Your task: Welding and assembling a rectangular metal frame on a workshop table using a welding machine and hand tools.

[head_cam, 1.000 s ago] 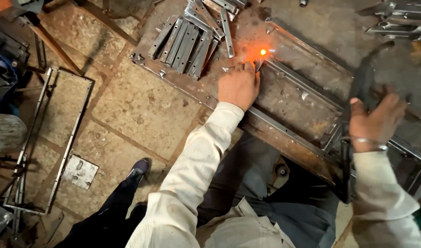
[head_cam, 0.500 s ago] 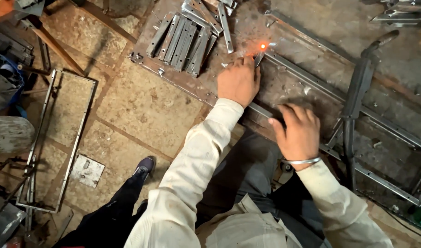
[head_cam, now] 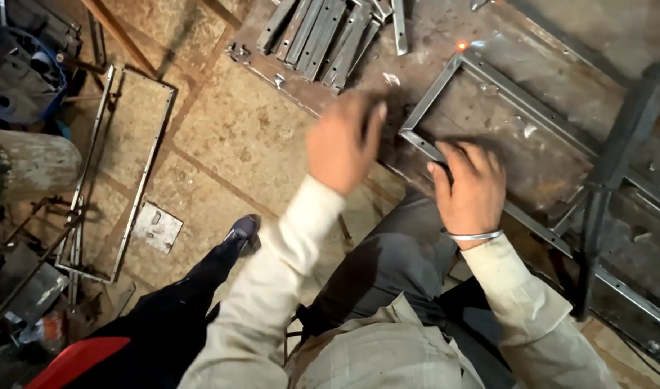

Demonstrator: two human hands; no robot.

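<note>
- Steel angle frame (head_cam: 445,79), rectangular, lies flat on the rusty work plate (head_cam: 546,166); one corner glows orange from a weld spot (head_cam: 461,45).
- Your right hand (head_cam: 472,189) presses flat on the frame's near corner, fingers spread, gripping nothing; a hold that looks meant to pin the frame down.
- Your left hand (head_cam: 342,140) hovers blurred just beside that corner; grip cannot be told.
- Cut steel strips (head_cam: 322,36) stacked beyond; a dark upright bar (head_cam: 611,166) crosses the frame's right side; second frame (head_cam: 117,173) on the stone floor.
</note>
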